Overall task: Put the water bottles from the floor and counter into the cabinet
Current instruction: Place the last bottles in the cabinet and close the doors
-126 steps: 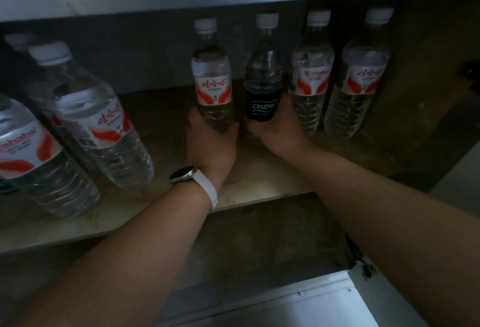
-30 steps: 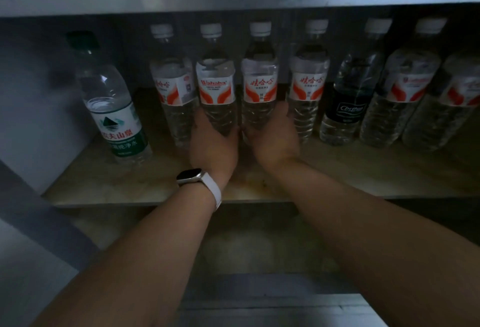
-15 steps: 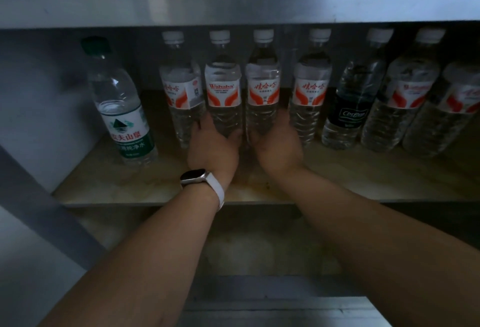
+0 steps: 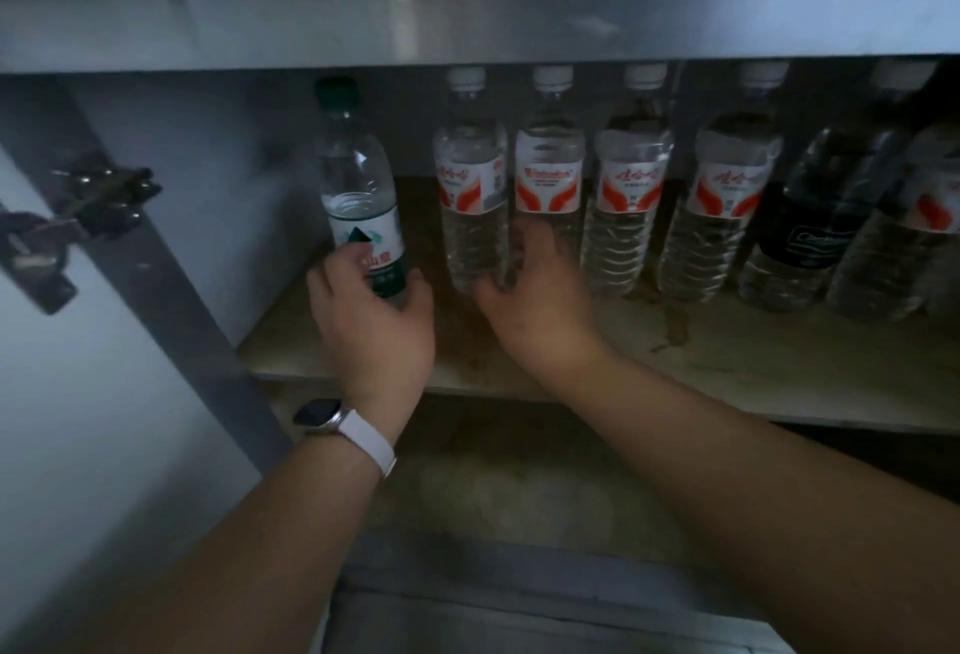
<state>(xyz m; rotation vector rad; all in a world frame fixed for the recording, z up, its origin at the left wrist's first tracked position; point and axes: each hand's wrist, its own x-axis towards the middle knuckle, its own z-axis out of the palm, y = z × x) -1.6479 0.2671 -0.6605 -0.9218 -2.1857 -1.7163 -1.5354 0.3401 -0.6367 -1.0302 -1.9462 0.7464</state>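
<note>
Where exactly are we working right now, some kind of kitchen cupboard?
Most likely a low cabinet under a counter: a metal-edged countertop overhangs a worn shelf lined with water bottles, and a door hinge shows at the left. Kitchen is plausible, not certain.

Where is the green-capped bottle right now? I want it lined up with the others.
The green-capped bottle stands at the left end of the row on the cabinet shelf, beside a red-labelled bottle, with the left hand around its base.

On the shelf (image 4: 727,352) stand 7 bottles: 1 green-cap bottle (image 4: 358,186), 5 red-label bottles, at (image 4: 470,175), (image 4: 550,170), (image 4: 628,186), (image 4: 722,196) and (image 4: 904,217) (last one cut by the frame edge), and 1 black-label bottle (image 4: 810,232). 2 hands, 1 watch (image 4: 332,419).
</note>
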